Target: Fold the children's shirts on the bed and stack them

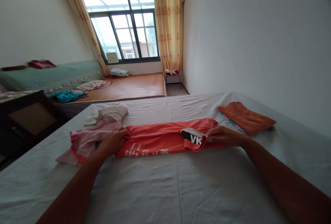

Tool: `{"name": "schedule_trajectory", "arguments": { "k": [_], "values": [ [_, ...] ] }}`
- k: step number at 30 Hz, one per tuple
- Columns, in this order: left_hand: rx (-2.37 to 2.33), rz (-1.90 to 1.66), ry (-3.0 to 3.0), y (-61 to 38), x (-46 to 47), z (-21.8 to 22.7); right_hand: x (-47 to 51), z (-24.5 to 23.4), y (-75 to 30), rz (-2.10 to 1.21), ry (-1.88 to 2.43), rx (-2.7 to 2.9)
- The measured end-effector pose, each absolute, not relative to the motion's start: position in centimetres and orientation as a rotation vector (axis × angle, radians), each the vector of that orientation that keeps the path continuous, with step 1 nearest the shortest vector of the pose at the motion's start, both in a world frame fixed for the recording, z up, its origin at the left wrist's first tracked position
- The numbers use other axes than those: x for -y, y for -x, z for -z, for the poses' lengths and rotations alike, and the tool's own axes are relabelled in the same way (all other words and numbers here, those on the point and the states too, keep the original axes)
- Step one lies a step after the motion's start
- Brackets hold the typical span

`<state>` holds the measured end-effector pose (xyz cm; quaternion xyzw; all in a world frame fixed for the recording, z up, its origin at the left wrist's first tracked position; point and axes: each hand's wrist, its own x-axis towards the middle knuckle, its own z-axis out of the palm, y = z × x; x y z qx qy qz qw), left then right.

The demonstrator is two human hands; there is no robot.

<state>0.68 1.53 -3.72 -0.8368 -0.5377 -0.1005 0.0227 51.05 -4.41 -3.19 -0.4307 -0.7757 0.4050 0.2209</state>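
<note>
An orange-red T-shirt (160,137) with white lettering lies folded into a long strip across the white sheet of the bed (165,189). My left hand (113,140) grips its left end with fingers closed on the cloth. My right hand (223,136) pinches the right end, where a black patch with white letters (192,137) is turned over. Both arms reach in from the bottom corners.
A pink garment (85,141) and a cream one (112,112) lie crumpled left of the shirt. A folded orange stack (245,117) sits at the right by the wall. Beyond the bed are a wooden platform (129,87), a small stool (172,75) and a window.
</note>
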Motion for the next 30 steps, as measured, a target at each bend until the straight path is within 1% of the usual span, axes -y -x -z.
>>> {"name": "schedule_trajectory", "arguments": {
  "k": [3, 5, 7, 10, 12, 13, 15, 18, 19, 21, 23, 25, 30],
  "values": [
    [1.6, 0.325, 2.66, -0.5, -1.6, 4.0, 3.6, 4.4, -50.5, -1.197, 1.316, 1.876],
    [1.584, 0.342, 2.666, -0.3, -1.7, 4.3, 3.1, 5.2, -49.9, -1.13, 1.453, 1.624],
    [1.579, 0.343, 2.67, 0.0, -1.8, 4.6, 2.7, 5.8, -49.3, -1.042, 1.546, 1.488],
    [1.586, 0.341, 2.658, 0.1, -1.6, 4.5, 2.5, 6.2, -48.9, -1.025, 1.562, 1.465],
    [1.601, 0.408, 2.615, -0.6, -1.3, 3.9, 2.5, 6.2, -49.1, -1.022, 1.539, 1.5],
    [1.615, 0.466, 2.588, -1.4, -1.1, 3.5, 2.5, 6.2, -49.4, -0.967, 1.546, 1.538],
    [1.618, 0.6, 2.567, -3.6, -0.6, 2.5, 2.4, 6.3, -50.0, -0.692, 1.608, 1.63],
    [1.458, 0.738, 2.69, -8.7, 0.2, 1.2, 2.2, 6.4, -50.4, -0.068, 1.64, 1.735],
    [1.355, 0.757, 2.751, -10.6, 0.4, 0.9, 2.2, 6.4, -50.2, 0.078, 1.604, 1.772],
    [1.103, 0.755, 2.888, -14.7, 0.7, 0.8, 2.2, 6.6, -49.3, 0.206, 1.497, 1.917],
    [0.918, 0.717, 2.95, -18.6, 0.8, 1.4, 2.5, 7.0, -47.9, 0.177, 1.403, 2.136],
    [0.868, 0.641, 2.959, -21.8, 0.5, 2.6, 2.9, 7.6, -46.5, 0.102, 1.353, 2.337],
    [1.011, 0.354, 3.028, -25.4, -0.5, 6.5, 3.2, 8.6, -46.4, -0.057, 1.281, 2.512]
  ]
}}
